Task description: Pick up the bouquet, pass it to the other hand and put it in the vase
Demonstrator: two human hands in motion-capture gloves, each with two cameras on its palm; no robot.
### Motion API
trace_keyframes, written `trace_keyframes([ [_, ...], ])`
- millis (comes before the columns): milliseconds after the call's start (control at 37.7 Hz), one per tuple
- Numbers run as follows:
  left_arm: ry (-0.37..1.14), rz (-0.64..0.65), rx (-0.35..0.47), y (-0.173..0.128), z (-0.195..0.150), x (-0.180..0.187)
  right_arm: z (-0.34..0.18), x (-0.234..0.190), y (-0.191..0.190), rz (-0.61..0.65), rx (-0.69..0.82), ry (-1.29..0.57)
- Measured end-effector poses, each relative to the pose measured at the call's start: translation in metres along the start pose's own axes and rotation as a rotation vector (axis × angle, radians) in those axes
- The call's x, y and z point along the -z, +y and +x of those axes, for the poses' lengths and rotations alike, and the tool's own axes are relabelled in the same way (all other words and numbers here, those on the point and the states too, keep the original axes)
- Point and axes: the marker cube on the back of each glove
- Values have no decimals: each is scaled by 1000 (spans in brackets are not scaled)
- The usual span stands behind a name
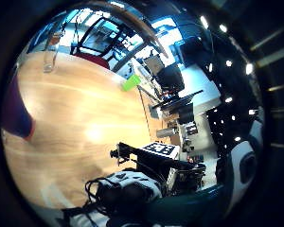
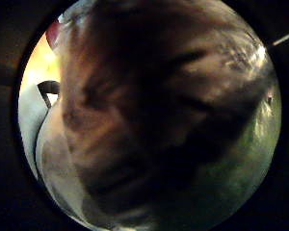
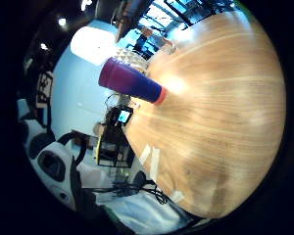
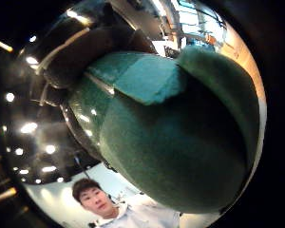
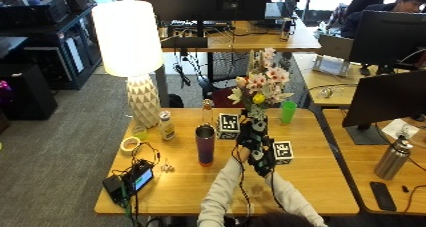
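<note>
A person is sitting at a wooden table (image 5: 313, 187), both gloved hands raised together above its middle. The bouquet (image 5: 261, 89), pink and white blooms with a yellow one, is standing upright over the hands, its stems running down into them. The left hand (image 5: 249, 132) is sitting higher, just under the blooms; the right hand (image 5: 263, 157) is just below it, and both appear to be wrapping around the stems, though the fingers are too small to tell for sure. The vase (image 5: 205, 145), a tall purple tumbler with an orange base, is standing on the table left of the hands, apart from them. A white lamp (image 5: 129, 42) is standing farther left of the vase, at the table's back edge.
</note>
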Motion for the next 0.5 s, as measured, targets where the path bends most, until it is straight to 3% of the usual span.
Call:
trace_keyframes([
  [159, -39, 1, -107, -4, -3, 3, 3, -1, -3, -56, 76, -71],
  [292, -16, 13, -163, -10, 29, 23, 49, 13, -22, -100, 84, -116],
  [504, -51, 147, -258, -32, 90, 80, 45, 37, -30, -97, 185, -84],
])
